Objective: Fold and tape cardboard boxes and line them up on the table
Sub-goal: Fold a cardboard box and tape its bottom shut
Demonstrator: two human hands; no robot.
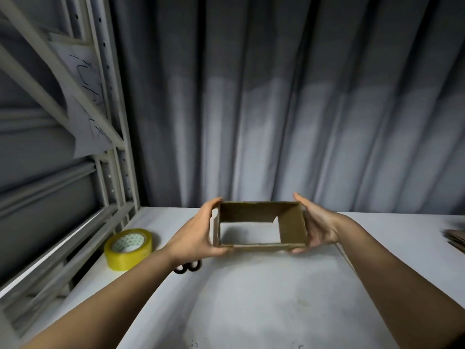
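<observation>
The paper sheet [83, 107] hanging on the metal rack [110, 137] carries black handwriting, but it cannot be read. The tape roll [128, 249] is yellow and glossy, with a white core printed in a small green pattern; no brand is legible. It lies flat on the white, matte worktop [264, 298], at the left. The box [261, 225] is brown corrugated cardboard, opened into a rectangular sleeve, so the worktop shows through it. It is held above the worktop, in the middle. The left hand [198, 235] grasps its left wall and the right hand [317, 225] grasps its right wall. Black scissor handles [187, 267] show under the left wrist. Flat brown cardboard [456, 240] lies at the right edge. Behind hangs a grey pleated curtain [276, 96].
</observation>
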